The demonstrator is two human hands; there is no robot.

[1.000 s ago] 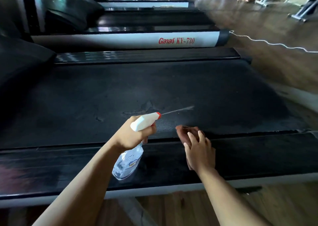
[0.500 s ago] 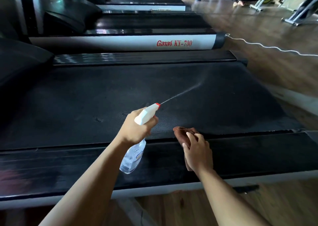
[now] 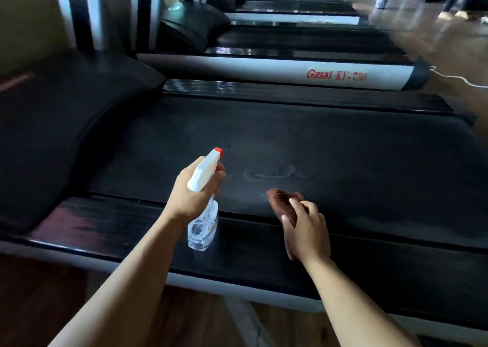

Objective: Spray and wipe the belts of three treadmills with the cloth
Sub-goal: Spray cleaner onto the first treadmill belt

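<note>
The nearest treadmill's black belt (image 3: 330, 146) stretches across the view, with a faint wet smear at its middle. My left hand (image 3: 192, 193) grips a clear spray bottle (image 3: 203, 228) with a white trigger head and red nozzle, held above the belt's near edge and pointing away from me. No spray stream shows. My right hand (image 3: 306, 230) holds a brown cloth (image 3: 282, 201) whose front end lies on the belt near its edge, over the black side rail (image 3: 132, 230).
A second treadmill with a white side rail (image 3: 277, 69) marked "Ganas KY-730" lies just beyond, and more treadmills line up behind it. The black motor hood (image 3: 52, 135) rises at left. A white cable (image 3: 459, 80) crosses the wooden floor at right.
The spray stream has stopped. My view and the bottle have swung left along the belt, and the nozzle now points more upright. The cloth hand stays at the belt's near edge.
</note>
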